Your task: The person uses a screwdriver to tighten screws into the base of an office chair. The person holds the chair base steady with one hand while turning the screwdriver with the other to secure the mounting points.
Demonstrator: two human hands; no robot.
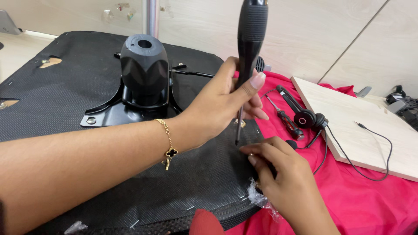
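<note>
We see a black-handled screwdriver [249, 48] standing nearly upright in the centre of the frame, its tip down on the black fabric underside of a chair seat [65, 91]. Our left hand [222, 102] has its fingers clamped on the lower handle and shaft. Just below the tip, our right hand [283, 178] rests on the seat's edge with fingertips pinched together; what they pinch is too small to tell. A black metal mechanism [144, 72] is bolted to the seat, upper left. To the right, a black headset [305, 117] lies on red cloth [361, 204], beside a pale wooden board [361, 126].
</note>
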